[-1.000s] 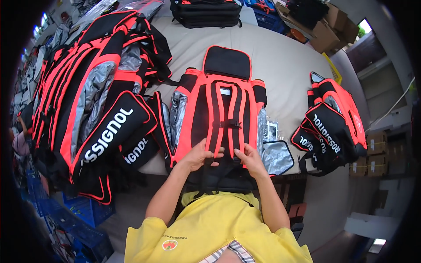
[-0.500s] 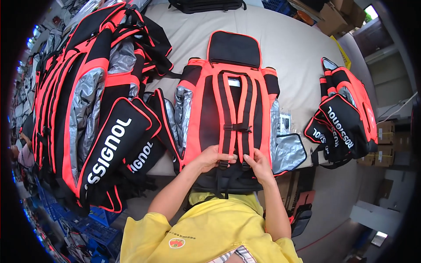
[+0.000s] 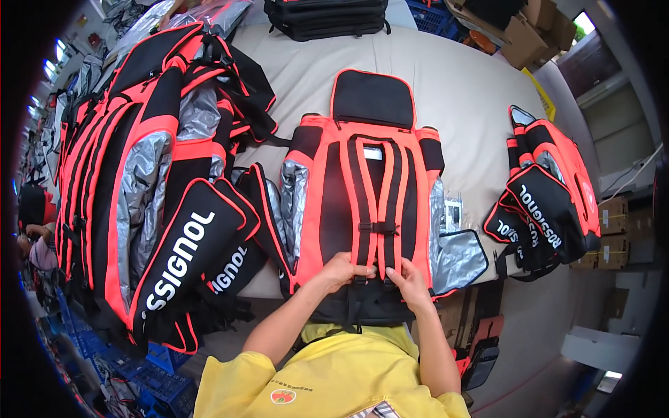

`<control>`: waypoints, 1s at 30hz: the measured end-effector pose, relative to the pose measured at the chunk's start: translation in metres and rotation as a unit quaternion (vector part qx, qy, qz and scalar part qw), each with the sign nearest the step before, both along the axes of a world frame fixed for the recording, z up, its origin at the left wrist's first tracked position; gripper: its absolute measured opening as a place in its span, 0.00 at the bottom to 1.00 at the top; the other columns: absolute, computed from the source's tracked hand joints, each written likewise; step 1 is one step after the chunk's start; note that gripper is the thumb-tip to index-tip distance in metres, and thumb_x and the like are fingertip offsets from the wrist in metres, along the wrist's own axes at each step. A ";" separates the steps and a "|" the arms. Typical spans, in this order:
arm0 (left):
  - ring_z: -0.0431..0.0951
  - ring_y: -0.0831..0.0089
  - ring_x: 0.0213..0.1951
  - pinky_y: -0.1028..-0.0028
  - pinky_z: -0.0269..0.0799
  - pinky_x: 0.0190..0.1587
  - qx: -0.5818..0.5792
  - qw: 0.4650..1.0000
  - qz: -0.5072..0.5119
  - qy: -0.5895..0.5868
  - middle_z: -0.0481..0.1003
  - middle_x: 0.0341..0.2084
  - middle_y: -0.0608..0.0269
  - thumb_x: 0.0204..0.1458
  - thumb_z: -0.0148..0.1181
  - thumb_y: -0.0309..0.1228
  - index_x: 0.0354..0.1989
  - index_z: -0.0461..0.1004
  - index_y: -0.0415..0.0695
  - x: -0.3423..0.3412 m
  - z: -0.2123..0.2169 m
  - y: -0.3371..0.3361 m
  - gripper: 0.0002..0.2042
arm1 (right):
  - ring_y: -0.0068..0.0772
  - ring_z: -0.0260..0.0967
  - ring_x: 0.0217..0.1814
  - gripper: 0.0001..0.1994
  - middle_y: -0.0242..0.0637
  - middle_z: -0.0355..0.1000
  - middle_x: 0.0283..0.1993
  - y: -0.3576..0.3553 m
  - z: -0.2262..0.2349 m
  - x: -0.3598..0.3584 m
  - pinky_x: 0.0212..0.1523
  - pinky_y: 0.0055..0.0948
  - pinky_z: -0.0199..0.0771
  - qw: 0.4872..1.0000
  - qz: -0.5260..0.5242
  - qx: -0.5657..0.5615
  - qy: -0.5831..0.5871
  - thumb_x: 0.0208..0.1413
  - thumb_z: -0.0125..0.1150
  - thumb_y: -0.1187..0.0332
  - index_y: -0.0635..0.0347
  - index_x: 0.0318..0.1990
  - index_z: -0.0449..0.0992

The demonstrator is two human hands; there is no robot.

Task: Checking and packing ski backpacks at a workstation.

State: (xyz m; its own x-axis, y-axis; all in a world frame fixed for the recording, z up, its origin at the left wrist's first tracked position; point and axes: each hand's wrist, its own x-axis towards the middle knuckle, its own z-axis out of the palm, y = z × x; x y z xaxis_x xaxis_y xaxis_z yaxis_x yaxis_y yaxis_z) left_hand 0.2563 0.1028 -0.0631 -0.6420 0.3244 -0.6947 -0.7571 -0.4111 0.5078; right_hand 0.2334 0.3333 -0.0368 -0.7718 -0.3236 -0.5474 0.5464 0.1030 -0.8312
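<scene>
An orange-and-black backpack lies on the table in front of me, its back panel facing up. The black top flap is folded out away from me, and silvery lining shows at both sides. Two shoulder straps run down the middle, joined by a buckled chest strap. My left hand pinches the lower end of the left shoulder strap. Opposite it, my right hand grips the lower end of the right shoulder strap. Both hands are closed, thumbs lying on the straps.
A big pile of similar backpacks rises at the left. Another orange-and-black bag stands at the table's right edge. Stacked black bags lie at the far side. Cardboard boxes and blue crates stand around the pale-covered table.
The whole scene sits slightly lower in the picture, showing more of the far black stack. Both hands still hold the same strap ends.
</scene>
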 end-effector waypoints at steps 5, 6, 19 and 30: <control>0.86 0.70 0.45 0.68 0.81 0.46 0.013 1.000 -0.005 0.007 0.85 0.44 0.60 0.54 0.74 0.23 0.52 0.83 0.41 -0.001 -0.007 -0.003 0.16 | 0.21 0.76 0.57 0.18 0.34 0.81 0.57 -0.002 0.000 -0.003 0.60 0.27 0.74 1.000 0.006 0.000 -0.013 0.70 0.65 0.72 0.66 0.64 0.74; 0.86 0.70 0.45 0.68 0.81 0.46 0.016 1.000 -0.012 0.009 0.85 0.44 0.60 0.54 0.74 0.23 0.52 0.83 0.41 -0.003 -0.007 -0.003 0.16 | 0.21 0.76 0.57 0.18 0.34 0.81 0.57 -0.002 -0.001 -0.003 0.60 0.27 0.74 1.000 -0.002 0.003 -0.011 0.70 0.65 0.72 0.66 0.64 0.74; 0.86 0.66 0.46 0.67 0.83 0.47 0.058 0.997 -0.038 0.021 0.85 0.43 0.59 0.57 0.71 0.21 0.54 0.80 0.42 -0.010 -0.002 -0.007 0.16 | 0.22 0.76 0.58 0.18 0.35 0.81 0.57 -0.004 -0.010 -0.004 0.60 0.27 0.75 0.999 0.018 -0.019 0.026 0.69 0.65 0.72 0.67 0.63 0.74; 0.87 0.67 0.38 0.66 0.86 0.45 0.003 1.000 -0.029 -0.012 0.86 0.38 0.58 0.59 0.75 0.37 0.49 0.83 0.41 -0.007 0.000 0.005 0.15 | 0.22 0.77 0.55 0.20 0.34 0.81 0.56 0.001 -0.001 0.004 0.58 0.27 0.76 0.999 0.029 0.030 -0.014 0.70 0.65 0.72 0.66 0.65 0.74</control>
